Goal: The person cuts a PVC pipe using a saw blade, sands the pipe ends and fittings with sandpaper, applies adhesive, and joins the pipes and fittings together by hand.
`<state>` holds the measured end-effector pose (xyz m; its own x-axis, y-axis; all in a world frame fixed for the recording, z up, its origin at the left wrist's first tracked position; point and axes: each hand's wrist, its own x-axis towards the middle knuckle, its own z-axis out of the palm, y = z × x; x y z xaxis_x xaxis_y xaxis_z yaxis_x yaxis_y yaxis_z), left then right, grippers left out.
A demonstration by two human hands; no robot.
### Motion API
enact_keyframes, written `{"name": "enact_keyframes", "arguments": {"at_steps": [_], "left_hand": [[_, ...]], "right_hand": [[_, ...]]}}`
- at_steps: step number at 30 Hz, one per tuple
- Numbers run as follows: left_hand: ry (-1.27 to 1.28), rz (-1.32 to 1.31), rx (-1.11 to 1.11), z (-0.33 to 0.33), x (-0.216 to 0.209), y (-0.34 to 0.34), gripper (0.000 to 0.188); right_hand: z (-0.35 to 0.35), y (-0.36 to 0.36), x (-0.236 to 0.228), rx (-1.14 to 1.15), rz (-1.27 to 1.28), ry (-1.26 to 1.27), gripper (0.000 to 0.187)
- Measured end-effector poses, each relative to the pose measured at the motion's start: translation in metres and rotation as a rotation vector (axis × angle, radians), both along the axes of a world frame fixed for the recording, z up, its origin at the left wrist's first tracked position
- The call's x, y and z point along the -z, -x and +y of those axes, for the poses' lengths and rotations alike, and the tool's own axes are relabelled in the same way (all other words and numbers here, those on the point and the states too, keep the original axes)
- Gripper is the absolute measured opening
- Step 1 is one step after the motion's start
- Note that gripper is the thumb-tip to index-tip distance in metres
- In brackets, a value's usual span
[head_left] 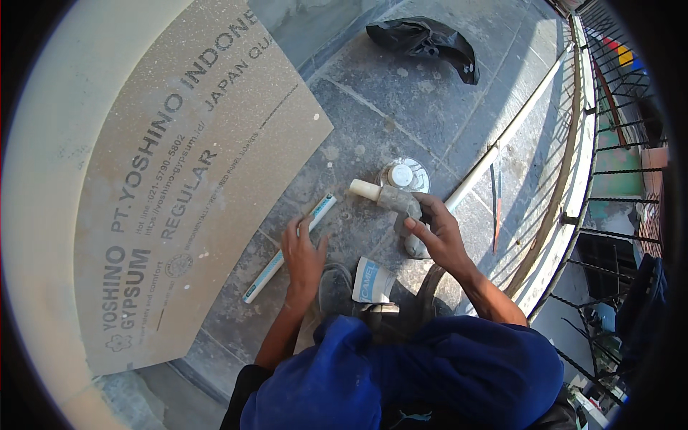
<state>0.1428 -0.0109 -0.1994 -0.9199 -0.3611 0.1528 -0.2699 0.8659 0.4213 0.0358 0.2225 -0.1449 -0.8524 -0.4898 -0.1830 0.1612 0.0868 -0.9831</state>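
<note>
My right hand (442, 233) is closed round a grey pipe fitting (398, 201), with the thumb pressed on its near side. A short white pipe stub (365, 189) sticks out of its left end. Just below the hand shows another rounded grey piece (416, 248); whether it joins the fitting is unclear. My left hand (304, 251) is spread over a narrow white length (266, 276) with blue-green marks, lying slantwise on the floor. Its fingers cover the middle of that length, while the thumb stands apart to the right.
Behind the fitting stands a round container with a white lid (400, 175). A white piece with blue print (374, 281) lies by my knees. A large gypsum board (186, 186) covers the left. Farther off are a black plastic bag (423, 41), a long white pipe (502, 143) and a railing (589, 143).
</note>
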Motion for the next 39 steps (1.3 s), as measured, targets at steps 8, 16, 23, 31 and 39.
{"name": "enact_keyframes", "arguments": {"at_steps": [8,16,23,31,39], "left_hand": [[-0.038,-0.135,0.095,-0.053,0.043,-0.024,0.034],[-0.565,-0.287,0.249,-0.055,-0.05,-0.018,0.029],[-0.929,-0.601,0.301,-0.067,-0.119,-0.004,0.038],[-0.877,-0.801,0.368,-0.077,-0.164,0.013,0.04],[-0.62,-0.774,0.509,-0.062,-0.2,0.021,0.039]], "right_hand": [[0.002,0.003,0.0,0.009,-0.402,0.287,0.051],[0.014,0.008,0.006,0.021,-0.453,0.401,0.045],[0.024,0.001,0.016,-0.048,-0.265,0.233,0.046],[0.02,-0.003,0.008,-0.1,-0.157,0.233,0.044],[0.021,-0.009,0.003,-0.149,-0.156,0.271,0.043]]}}
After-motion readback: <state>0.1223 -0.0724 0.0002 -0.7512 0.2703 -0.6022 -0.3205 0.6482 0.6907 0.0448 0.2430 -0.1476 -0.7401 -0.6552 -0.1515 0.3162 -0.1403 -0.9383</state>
